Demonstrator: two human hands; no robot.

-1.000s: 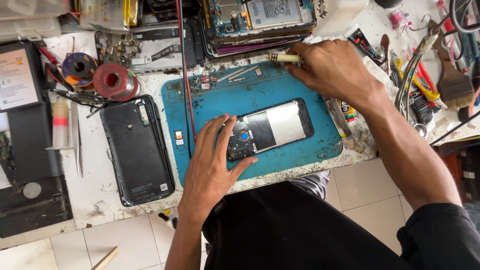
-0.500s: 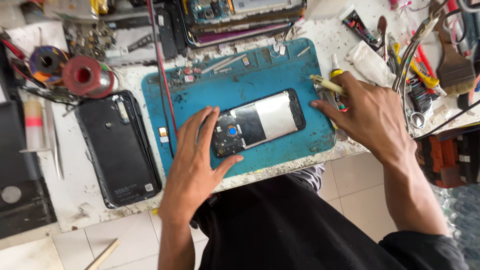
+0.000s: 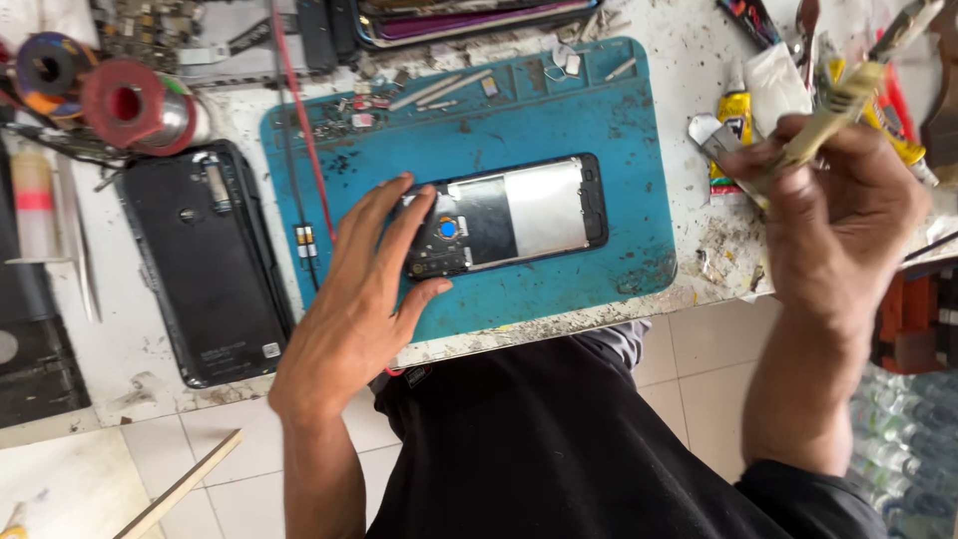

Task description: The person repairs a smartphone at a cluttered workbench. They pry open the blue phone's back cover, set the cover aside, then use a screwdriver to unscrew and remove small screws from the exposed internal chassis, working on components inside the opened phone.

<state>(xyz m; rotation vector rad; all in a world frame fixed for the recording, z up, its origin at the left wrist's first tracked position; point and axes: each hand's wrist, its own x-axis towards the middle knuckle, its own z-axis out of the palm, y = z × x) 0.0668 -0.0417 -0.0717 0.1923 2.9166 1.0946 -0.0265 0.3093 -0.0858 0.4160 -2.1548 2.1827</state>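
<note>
An opened phone (image 3: 519, 215), back cover off and inner parts showing, lies on a blue work mat (image 3: 559, 110). My left hand (image 3: 364, 289) rests flat on the phone's left end, fingers spread. My right hand (image 3: 838, 215) is raised over the bench's right edge, closed on a pale yellowish tool handle (image 3: 833, 115) that points up and to the right; its tip is blurred. A small yellow glue tube (image 3: 731, 125) lies just left of that hand.
A black phone back cover (image 3: 215, 265) lies left of the mat. Solder spools (image 3: 120, 100) sit at the upper left, with a red wire (image 3: 299, 130) crossing the mat's left side. More phones (image 3: 469, 20) and several tools crowd the bench's far edge.
My right hand came from the far side of the mat down to the right edge, with the pale tool in it. The left hand stayed on the phone. The camera view shifted.
</note>
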